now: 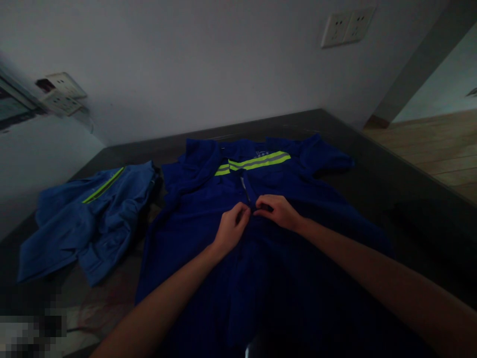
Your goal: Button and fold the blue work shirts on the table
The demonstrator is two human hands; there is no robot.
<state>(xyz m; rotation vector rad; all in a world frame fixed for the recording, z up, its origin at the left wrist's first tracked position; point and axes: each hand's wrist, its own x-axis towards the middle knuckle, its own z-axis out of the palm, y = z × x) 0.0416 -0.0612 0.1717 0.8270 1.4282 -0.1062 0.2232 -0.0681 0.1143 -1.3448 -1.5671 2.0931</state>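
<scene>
A dark blue work shirt point(208, 199) with a yellow-green and grey reflective stripe across the chest lies spread flat on a dark table point(372, 164), collar towards the wall. My left hand point(231, 229) and my right hand point(278, 211) meet at the shirt's front placket, a little below the chest. Both pinch the placket fabric with closed fingers, fingertips almost touching. What sits between the fingertips is too small and dark to make out.
A lighter blue garment point(89, 219) with a yellow-green stripe lies crumpled on the table's left part. Wall sockets point(348, 27) hang on the back wall, another socket block point(61, 92) at left. A wooden floor point(439, 144) shows beyond the table's right edge.
</scene>
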